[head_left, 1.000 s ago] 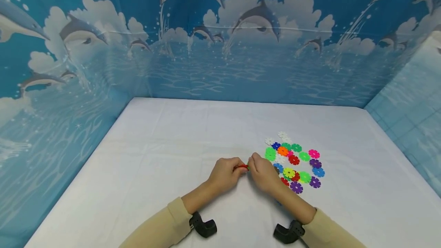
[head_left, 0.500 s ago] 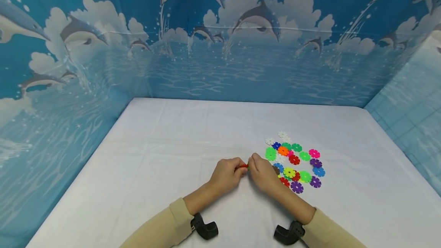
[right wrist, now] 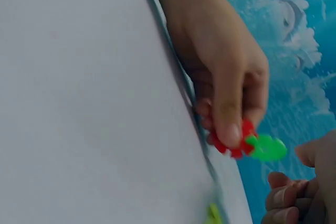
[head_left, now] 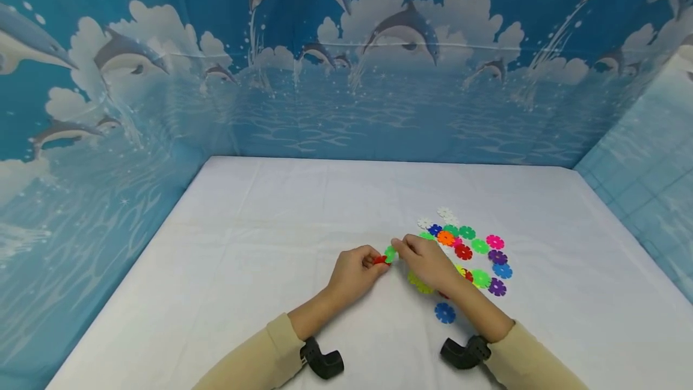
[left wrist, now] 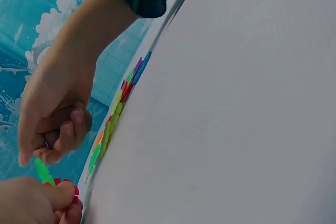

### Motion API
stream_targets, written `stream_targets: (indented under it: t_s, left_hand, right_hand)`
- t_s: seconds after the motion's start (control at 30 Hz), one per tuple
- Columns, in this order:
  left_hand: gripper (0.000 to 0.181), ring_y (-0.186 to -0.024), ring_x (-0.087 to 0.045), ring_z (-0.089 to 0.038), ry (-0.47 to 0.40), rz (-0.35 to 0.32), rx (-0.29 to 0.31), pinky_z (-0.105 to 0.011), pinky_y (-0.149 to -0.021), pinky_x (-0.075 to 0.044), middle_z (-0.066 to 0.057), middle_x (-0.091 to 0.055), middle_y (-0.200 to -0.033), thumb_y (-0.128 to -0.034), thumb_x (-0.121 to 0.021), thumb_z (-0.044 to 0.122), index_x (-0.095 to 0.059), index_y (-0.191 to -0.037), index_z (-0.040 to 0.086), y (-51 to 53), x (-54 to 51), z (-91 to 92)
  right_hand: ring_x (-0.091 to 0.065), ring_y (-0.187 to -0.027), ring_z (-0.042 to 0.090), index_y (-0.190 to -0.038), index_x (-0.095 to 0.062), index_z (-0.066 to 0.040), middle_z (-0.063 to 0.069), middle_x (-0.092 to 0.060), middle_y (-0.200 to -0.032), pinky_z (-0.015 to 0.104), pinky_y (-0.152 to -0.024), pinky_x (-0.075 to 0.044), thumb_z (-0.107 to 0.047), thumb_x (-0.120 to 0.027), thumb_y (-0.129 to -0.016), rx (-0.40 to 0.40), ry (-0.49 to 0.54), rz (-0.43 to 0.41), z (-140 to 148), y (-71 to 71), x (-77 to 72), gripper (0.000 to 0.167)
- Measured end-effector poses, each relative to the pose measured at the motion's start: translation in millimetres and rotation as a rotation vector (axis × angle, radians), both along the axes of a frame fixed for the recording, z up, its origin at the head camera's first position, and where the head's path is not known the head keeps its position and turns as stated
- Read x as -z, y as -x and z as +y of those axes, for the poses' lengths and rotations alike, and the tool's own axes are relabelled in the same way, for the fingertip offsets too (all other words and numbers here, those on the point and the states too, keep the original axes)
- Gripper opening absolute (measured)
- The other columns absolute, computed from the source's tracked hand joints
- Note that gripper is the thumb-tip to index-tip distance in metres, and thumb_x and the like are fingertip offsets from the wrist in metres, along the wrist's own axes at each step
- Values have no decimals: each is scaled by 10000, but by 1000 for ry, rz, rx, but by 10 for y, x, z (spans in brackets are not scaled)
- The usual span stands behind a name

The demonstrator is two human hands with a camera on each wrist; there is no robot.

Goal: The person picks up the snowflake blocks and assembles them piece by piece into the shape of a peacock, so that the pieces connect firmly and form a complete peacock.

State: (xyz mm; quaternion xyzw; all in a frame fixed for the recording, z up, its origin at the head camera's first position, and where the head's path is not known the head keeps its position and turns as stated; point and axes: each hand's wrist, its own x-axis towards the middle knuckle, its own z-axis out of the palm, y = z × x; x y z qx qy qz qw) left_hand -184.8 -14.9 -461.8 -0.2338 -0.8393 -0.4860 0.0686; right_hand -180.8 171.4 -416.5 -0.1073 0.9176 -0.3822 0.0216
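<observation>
Left fingers (right wrist: 229, 121) tight on red disc (right wrist: 245, 147), right fingers (right wrist: 280, 200) loose, empty, forearm (head_left: 482, 309) across scattered discs (head_left: 480, 278)

No readable text, label, brand, number or sign anywhere.

The left hand (head_left: 352, 275) hides part of the red disc (right wrist: 248, 128) it pinches. Beside the right hand (head_left: 430, 262), something yellow-green (head_left: 419, 284) is partly covered (one disc or more, I cannot tell). The right wrist view's edge cuts this hand.
</observation>
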Motion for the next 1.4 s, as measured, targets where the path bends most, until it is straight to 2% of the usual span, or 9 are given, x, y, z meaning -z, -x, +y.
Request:
stream_targets:
  t_s: [0.23,0.5,0.63,0.73,0.87,1.0,1.13,1.27,1.4]
  left_hand:
    - [105,-676,-596,-65,-174,-112,-25,-220,-636,-520,15,-648,-739,-836,-753,78,-654,-806,57,36,37,15]
    - [70,-719,-581,-94,-256,-176,0,-214,-666,-499,-54,-653,-805,-860,-701,28,-638,-849,0,50,-3,1]
    - [86,-742,-573,-153,-271,-184,23,-209,-678,-475,-138,-653,-832,-877,-688,-1,-620,-871,-53,13,-85,-7]
    - [96,-740,-562,-163,-284,-195,31,-195,-673,-460,-187,-650,-836,-888,-670,-15,-605,-884,-87,-58,-236,-23]
    - [95,-716,-575,-156,-326,-222,27,-167,-642,-452,-209,-658,-825,-902,-654,-22,-597,-899,-97,-121,-380,-38]
    - [91,-740,-637,-319,-371,-240,36,-153,-626,-462,-241,-665,-826,-912,-639,-30,-589,-910,-106,-101,-361,-33]
    - [103,-805,-637,-465,-394,-250,59,-157,-633,-473,-287,-656,-841,-928,-619,-30,-581,-932,-126,-87,-344,-35]
    - [110,-809,-626,-491,-403,-258,64,-162,-627,-472,-307,-645,-840,-938,-606,-26,-581,-939,-133,-84,-335,-31]
    - [109,-814,-625,-491,-412,-276,65,-167,-633,-481,-313,-639,-845,-944,-602,-19,-586,-942,-127,-75,-319,-28]
  right_hand:
    - [-444,-626,211,-904,-584,2,59,-500,-705,324,-569,-393,-394,-464,-1031,92,-6,5,433,318,-83,433]
    - [-460,-642,237,-963,-534,20,102,-496,-745,341,-572,-406,-305,-496,-1016,198,-141,-37,889,778,-49,332]
    - [-497,-727,281,-1010,-524,47,155,-548,-833,378,-651,-445,-309,-544,-994,210,-228,-69,983,917,-17,357]
    - [-508,-783,317,-1031,-520,66,186,-565,-885,406,-693,-466,-375,-574,-970,204,-275,-111,1009,991,-2,448]
    - [-520,-818,339,-1053,-508,88,215,-570,-927,430,-728,-481,-435,-605,-943,169,-324,-154,1011,1044,18,543]
    - [-515,-839,351,-1089,-472,113,247,-555,-959,428,-742,-488,-410,-624,-942,161,-320,-174,997,1056,21,564]
    - [-475,-751,293,-1018,-469,75,167,-497,-818,361,-655,-437,-332,-619,-964,143,-266,-121,957,1034,21,437]
    - [-445,-660,228,-968,-511,37,87,-450,-728,325,-586,-386,-269,-617,-970,85,-209,-32,872,951,27,325]
    - [-435,-624,210,-954,-546,9,69,-449,-700,318,-549,-383,-279,-622,-967,49,-134,-21,695,804,-5,298]
